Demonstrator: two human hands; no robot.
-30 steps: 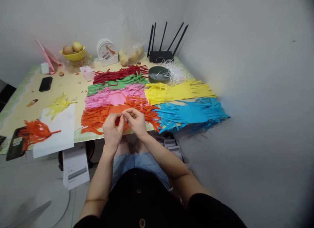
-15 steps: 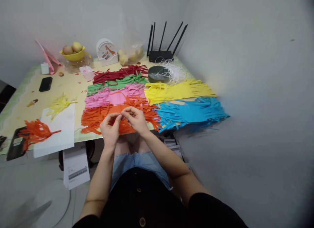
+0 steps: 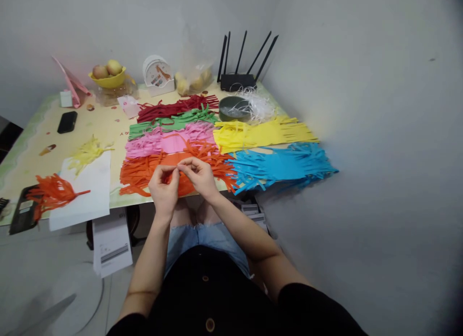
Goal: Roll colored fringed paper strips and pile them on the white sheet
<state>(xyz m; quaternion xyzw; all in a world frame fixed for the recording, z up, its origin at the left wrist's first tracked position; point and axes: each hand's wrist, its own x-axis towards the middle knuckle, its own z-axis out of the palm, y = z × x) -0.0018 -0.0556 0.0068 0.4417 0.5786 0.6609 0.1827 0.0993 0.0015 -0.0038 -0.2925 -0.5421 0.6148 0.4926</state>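
Note:
My left hand point(image 3: 163, 185) and my right hand point(image 3: 197, 176) meet fingertip to fingertip above a stack of orange fringed paper point(image 3: 139, 169). Both are closed in a pinch; what lies between the fingertips is too small to make out. Behind the orange stack lie pink point(image 3: 171, 141), green point(image 3: 152, 127) and dark red point(image 3: 162, 109) fringed strips. To the right are yellow fringed paper point(image 3: 267, 133) and blue fringed paper point(image 3: 285, 163). An orange paper tassel point(image 3: 58, 194) with a twisted stem and a pale yellow tassel point(image 3: 88, 153) lie at the left.
A white sheet point(image 3: 92, 196) hangs over the table's front edge beside a dark phone-like object point(image 3: 21, 218). At the back stand a yellow fruit bowl point(image 3: 108, 80), a router point(image 3: 238, 81) and a green round container point(image 3: 231, 109) with white string point(image 3: 261, 107). A wall borders the right side.
My hands stay pinched together in almost the same place, with only a slight shift of the fingers. The things on the table have not moved.

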